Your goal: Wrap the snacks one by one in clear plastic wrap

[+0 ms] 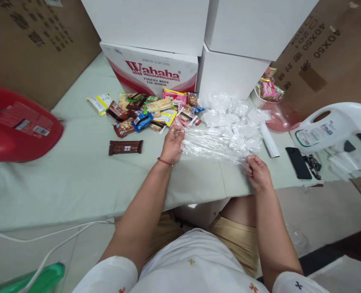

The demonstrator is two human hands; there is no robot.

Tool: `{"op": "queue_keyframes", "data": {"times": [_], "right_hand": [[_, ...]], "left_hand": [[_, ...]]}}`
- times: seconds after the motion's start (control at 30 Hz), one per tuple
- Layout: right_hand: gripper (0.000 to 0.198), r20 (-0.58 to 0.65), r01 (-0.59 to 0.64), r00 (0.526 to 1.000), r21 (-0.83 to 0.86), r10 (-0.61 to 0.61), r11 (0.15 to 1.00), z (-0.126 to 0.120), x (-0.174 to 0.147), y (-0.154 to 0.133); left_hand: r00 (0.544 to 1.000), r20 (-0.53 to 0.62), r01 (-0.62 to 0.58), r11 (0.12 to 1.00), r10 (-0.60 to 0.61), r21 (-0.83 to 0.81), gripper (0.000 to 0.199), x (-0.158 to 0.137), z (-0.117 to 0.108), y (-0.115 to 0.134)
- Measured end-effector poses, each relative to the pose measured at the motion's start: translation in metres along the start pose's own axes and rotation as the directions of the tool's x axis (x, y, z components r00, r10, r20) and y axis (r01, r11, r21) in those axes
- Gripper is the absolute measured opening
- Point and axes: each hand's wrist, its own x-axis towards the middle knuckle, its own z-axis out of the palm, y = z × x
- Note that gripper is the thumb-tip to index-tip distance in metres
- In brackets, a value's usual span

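Observation:
A sheet of clear plastic film [209, 142] is stretched between my two hands, just above the table's front part. My left hand [172, 144] pinches its left end, and my right hand [256, 171] pinches the lower right end. Behind the film lies a heap of crumpled clear plastic [220, 108]. To the left of it is a pile of wrapped snacks [156, 108] in mixed colours, close to my left hand. A brown-wrapped bar [126, 147] lies apart, left of that hand. Right of the plastic heap sits a white roll [269, 140].
White boxes [150, 73] stand stacked at the back, between cardboard cartons [330, 53]. A red object [18, 126] occupies the left. On the right are a white jug [321, 128], a black phone [298, 162], keys [313, 166] and a pink bowl [280, 118]. White cables [61, 236] hang at front left.

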Motion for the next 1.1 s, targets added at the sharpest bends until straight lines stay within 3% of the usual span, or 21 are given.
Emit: {"op": "queue_keyframes", "data": {"times": [0.13, 0.27, 0.47, 0.63, 0.7, 0.77, 0.8, 0.87, 0.93, 1.0, 1.03, 1.1], "right_hand": [[0.046, -0.030, -0.012, 0.999, 0.038, 0.013, 0.999, -0.010, -0.014, 0.009], [0.040, -0.086, 0.079, 0.993, -0.066, -0.085, 0.995, -0.005, -0.017, 0.021], [0.037, -0.229, 0.197, 0.947, -0.139, -0.226, 0.970, -0.006, -0.016, 0.022], [0.033, -0.216, 0.255, 0.931, -0.189, -0.294, 0.948, -0.015, -0.019, 0.021], [0.031, -0.270, 0.287, 0.886, -0.321, -0.378, 0.903, -0.015, -0.026, 0.019], [0.025, -0.312, 0.335, 0.783, -0.518, -0.539, 0.787, -0.007, -0.038, 0.016], [0.023, -0.277, 0.365, 0.735, -0.608, -0.619, 0.705, 0.000, -0.044, 0.014], [0.021, -0.080, 0.464, 0.681, -0.722, -0.728, 0.513, 0.021, -0.055, 0.011], [0.025, 0.202, 0.586, 0.648, -0.749, -0.735, 0.311, 0.046, -0.057, 0.011], [0.030, 0.419, 0.668, 0.616, -0.726, -0.667, 0.161, 0.067, -0.049, 0.013], [0.026, 0.488, 0.693, 0.615, -0.709, -0.619, 0.130, 0.074, -0.044, 0.013], [0.019, 0.542, 0.717, 0.646, -0.672, -0.537, 0.184, 0.083, -0.031, 0.013]], "left_hand": [[0.999, 0.045, 0.015, 0.997, -0.018, 0.075, 0.033, 0.000, -0.002, 0.000], [0.997, 0.015, -0.074, 0.983, 0.072, 0.167, 0.025, 0.002, -0.004, -0.002], [0.991, 0.065, -0.128, 0.969, 0.116, 0.212, 0.026, 0.004, -0.007, -0.006], [0.991, 0.055, -0.130, 0.967, 0.120, 0.219, 0.032, 0.004, -0.007, -0.006], [0.995, 0.048, -0.094, 0.975, 0.086, 0.200, 0.033, 0.004, -0.006, -0.008], [0.998, 0.037, -0.057, 0.982, 0.051, 0.182, 0.033, 0.004, -0.006, -0.010], [0.999, 0.032, -0.045, 0.983, 0.040, 0.177, 0.032, 0.004, -0.006, -0.011], [0.999, 0.025, -0.032, 0.984, 0.028, 0.172, 0.031, 0.005, -0.006, -0.013], [1.000, 0.022, -0.019, 0.985, 0.015, 0.172, 0.030, 0.004, -0.005, -0.013], [1.000, 0.022, 0.005, 0.985, -0.009, 0.170, 0.031, 0.002, -0.003, -0.011], [0.999, 0.022, 0.022, 0.986, -0.026, 0.168, 0.032, 0.001, -0.002, -0.009], [0.996, 0.031, 0.074, 0.987, -0.079, 0.141, 0.035, -0.001, 0.000, -0.006]]}}
